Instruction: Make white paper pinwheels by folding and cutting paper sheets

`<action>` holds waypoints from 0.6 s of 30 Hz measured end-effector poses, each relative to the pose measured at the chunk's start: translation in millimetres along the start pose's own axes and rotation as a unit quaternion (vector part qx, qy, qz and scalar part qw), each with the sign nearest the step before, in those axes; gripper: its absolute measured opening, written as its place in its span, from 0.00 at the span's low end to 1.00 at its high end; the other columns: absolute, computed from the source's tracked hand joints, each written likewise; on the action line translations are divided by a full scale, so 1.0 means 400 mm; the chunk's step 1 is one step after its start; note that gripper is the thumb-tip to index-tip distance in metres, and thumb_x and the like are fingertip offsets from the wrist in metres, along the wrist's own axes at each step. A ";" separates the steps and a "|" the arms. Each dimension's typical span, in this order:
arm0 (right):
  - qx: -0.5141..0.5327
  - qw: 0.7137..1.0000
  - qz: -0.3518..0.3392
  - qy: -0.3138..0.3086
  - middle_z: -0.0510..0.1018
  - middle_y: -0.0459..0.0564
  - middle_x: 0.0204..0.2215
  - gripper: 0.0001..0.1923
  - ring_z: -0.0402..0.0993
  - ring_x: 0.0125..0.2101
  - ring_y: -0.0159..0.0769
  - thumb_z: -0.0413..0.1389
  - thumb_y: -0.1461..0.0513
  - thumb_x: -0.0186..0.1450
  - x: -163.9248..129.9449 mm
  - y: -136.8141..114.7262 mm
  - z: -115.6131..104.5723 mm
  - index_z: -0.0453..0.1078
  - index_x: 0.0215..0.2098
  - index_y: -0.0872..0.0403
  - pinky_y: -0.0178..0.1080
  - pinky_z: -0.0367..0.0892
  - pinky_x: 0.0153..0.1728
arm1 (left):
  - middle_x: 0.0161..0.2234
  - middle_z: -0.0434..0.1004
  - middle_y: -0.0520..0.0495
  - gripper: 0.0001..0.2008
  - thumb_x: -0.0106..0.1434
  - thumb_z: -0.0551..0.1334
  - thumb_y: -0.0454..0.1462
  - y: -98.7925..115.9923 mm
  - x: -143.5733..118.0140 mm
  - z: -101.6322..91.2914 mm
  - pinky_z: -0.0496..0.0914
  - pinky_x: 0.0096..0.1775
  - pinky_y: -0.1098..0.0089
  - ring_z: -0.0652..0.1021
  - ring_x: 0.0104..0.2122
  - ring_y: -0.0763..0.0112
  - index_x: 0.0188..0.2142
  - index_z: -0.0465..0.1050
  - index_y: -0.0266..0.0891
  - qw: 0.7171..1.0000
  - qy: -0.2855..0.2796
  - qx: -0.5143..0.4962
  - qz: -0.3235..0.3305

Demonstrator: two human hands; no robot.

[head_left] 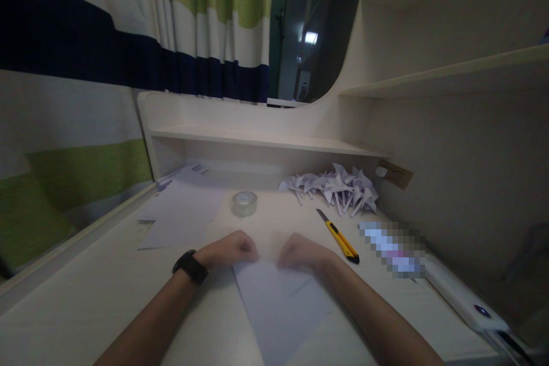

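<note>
A white sheet of paper (283, 309) lies on the desk in front of me, turned at an angle, with a faint crease or shadow line at its right. At its far left corner my left hand (235, 249), with a black watch (191, 267) on the wrist, is closed on the edge. My right hand (300, 251), a little blurred, is closed on the far edge a short way to the right. My right forearm covers part of the sheet's right side. The fingertips of both hands are partly hidden.
Stacked white paper (184, 200) lies back left. A clear tape roll (244, 204) stands beyond my hands. To the right are a yellow utility knife (341, 240) with its blade out, several paper pinwheels (338, 186), a blurred-out device (390, 249) and a long white lamp-like bar (458, 291).
</note>
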State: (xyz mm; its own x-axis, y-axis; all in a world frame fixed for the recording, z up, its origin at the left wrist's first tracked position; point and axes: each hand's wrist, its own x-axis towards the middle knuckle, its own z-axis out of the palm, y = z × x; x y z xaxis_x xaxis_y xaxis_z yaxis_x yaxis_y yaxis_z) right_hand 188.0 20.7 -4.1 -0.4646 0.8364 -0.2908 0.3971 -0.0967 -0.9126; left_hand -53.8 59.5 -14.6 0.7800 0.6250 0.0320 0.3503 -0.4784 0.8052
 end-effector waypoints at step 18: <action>-0.123 0.989 -0.005 0.081 0.80 0.52 0.24 0.10 0.74 0.24 0.33 0.57 0.60 0.53 -0.160 0.038 -0.177 0.78 0.27 0.59 0.31 0.63 0.23 | 0.20 0.73 0.49 0.12 0.55 0.62 0.41 -0.012 0.005 -0.008 0.57 0.26 0.72 0.67 0.21 0.71 0.21 0.75 0.35 0.997 0.071 -0.019 -0.022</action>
State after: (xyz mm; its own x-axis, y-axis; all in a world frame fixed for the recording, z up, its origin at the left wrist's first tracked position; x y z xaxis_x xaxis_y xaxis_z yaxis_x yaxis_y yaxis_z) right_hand 279.9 3.8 21.1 -0.3441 0.9142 -0.2143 0.5826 0.0289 -0.8122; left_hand -55.7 65.0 -16.5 0.6821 0.7270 0.0784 0.3601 -0.4273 0.8293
